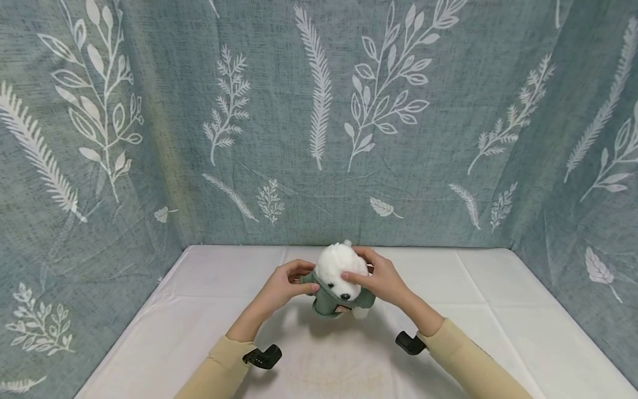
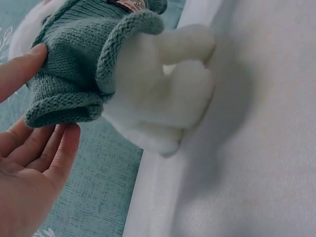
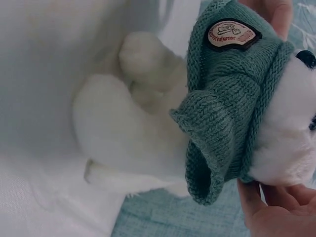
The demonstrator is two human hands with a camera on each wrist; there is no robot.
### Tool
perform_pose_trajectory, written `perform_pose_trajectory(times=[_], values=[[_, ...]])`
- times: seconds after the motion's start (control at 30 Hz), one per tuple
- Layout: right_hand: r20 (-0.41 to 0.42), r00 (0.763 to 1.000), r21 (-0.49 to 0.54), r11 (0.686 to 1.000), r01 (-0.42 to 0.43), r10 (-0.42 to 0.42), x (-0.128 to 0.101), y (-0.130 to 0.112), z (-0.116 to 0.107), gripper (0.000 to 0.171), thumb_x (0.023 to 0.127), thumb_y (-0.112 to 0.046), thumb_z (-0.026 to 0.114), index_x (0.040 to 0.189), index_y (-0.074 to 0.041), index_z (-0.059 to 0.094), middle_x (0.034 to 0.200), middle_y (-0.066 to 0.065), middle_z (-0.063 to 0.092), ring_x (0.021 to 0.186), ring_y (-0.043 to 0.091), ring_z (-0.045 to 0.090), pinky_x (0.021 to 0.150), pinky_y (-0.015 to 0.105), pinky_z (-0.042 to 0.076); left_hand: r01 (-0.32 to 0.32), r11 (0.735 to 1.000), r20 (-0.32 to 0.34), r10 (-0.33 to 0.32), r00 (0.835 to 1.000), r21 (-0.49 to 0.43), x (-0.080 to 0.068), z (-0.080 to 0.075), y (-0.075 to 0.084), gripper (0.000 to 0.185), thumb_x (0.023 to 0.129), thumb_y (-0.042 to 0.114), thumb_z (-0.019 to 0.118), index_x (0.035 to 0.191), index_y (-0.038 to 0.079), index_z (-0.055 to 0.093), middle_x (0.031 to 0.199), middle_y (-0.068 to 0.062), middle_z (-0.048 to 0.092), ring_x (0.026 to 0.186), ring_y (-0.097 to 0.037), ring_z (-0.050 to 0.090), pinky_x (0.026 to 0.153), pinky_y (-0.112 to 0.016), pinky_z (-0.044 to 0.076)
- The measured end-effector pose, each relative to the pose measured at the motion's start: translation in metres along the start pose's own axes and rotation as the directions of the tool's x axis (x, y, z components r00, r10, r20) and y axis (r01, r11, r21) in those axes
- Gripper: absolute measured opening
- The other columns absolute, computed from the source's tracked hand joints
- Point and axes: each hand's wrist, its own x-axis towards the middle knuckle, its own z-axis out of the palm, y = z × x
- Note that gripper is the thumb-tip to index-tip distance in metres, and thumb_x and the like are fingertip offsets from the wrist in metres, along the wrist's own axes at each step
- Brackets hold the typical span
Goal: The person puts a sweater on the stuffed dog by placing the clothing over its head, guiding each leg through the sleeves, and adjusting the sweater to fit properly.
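Note:
A white plush bear [image 1: 338, 266] wears a green knitted sweater [image 1: 326, 302] with a small label on the chest. It is held up at the middle of the table, its head tipped forward. My left hand [image 1: 284, 285] holds the sweater at one side, thumb on the knit and fingers by the sleeve opening [image 2: 64, 112]. On the other side my right hand [image 1: 381, 277] grips the head, with the thumb across the face and the fingers behind. Both sleeves look loose, and no paw shows in the openings. The white legs [image 2: 182, 89] hang bare below the hem.
A white cloth covers the table [image 1: 224, 288]. Grey-green curtains [image 1: 279, 111] with white leaf prints hang behind it and at both sides. Black wrist devices [image 1: 262, 357] sit at the cuffs of the beige sleeves [image 1: 219, 366].

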Motion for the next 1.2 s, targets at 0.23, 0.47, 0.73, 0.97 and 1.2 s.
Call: perform_pose_trajectory(times=[0.23,0.47,0.73,0.97,1.2], values=[[0.006,1.000,0.020,1.000,0.004,-0.004,-0.002,-0.007,-0.002,0.058,0.084,-0.025,0.073,0.135,-0.009,0.049,0.128,0.012,0.057,0.113,0.028,0.058,0.089,0.040,0.052,0.018,0.999,-0.066,-0.019,0.998,-0.029,-0.009,-0.002,0.015,0.029,0.082,0.013,0.074,0.107,0.005,0.065,0.103,-0.008,0.067,0.094,-0.019,0.063,0.085,-0.038,0.051],[0.006,1.000,0.042,0.999,0.005,-0.006,0.004,0.012,0.001,0.060,0.081,-0.036,0.075,0.134,-0.018,0.051,0.127,0.004,0.058,0.112,0.023,0.058,0.090,0.042,0.051,-0.003,0.999,-0.103,0.000,0.995,-0.032,-0.013,-0.006,0.021,0.017,0.083,0.005,0.071,0.097,-0.003,0.066,0.087,-0.009,0.067,0.077,-0.018,0.062,0.074,-0.030,0.051],[-0.009,1.000,0.001,1.000,0.000,0.000,0.001,0.011,0.003,0.057,0.080,-0.037,0.076,0.130,-0.023,0.053,0.126,0.001,0.060,0.113,0.021,0.058,0.093,0.038,0.050,0.018,0.999,-0.101,-0.021,0.995,-0.031,-0.008,-0.010,0.000,0.015,0.082,0.006,0.072,0.094,-0.002,0.067,0.084,-0.009,0.066,0.075,-0.019,0.062,0.075,-0.036,0.051],[-0.017,1.000,-0.007,1.000,0.015,-0.015,-0.001,0.009,0.004,0.058,0.079,-0.035,0.076,0.131,-0.021,0.054,0.126,0.003,0.060,0.114,0.023,0.058,0.094,0.040,0.050,0.011,1.000,-0.101,-0.008,0.995,0.021,0.000,-0.008,-0.028,0.016,0.082,0.012,0.074,0.093,0.003,0.068,0.084,-0.009,0.067,0.076,-0.021,0.064,0.078,-0.045,0.052],[-0.014,1.000,0.037,0.999,0.017,-0.016,-0.002,0.011,0.005,0.056,0.080,-0.035,0.076,0.130,-0.023,0.054,0.127,0.001,0.059,0.116,0.023,0.057,0.096,0.044,0.048,0.011,0.992,-0.065,-0.002,0.998,0.125,0.006,0.005,-0.035,0.009,0.082,0.010,0.072,0.089,0.006,0.067,0.081,-0.005,0.067,0.074,-0.018,0.065,0.070,-0.036,0.053]])
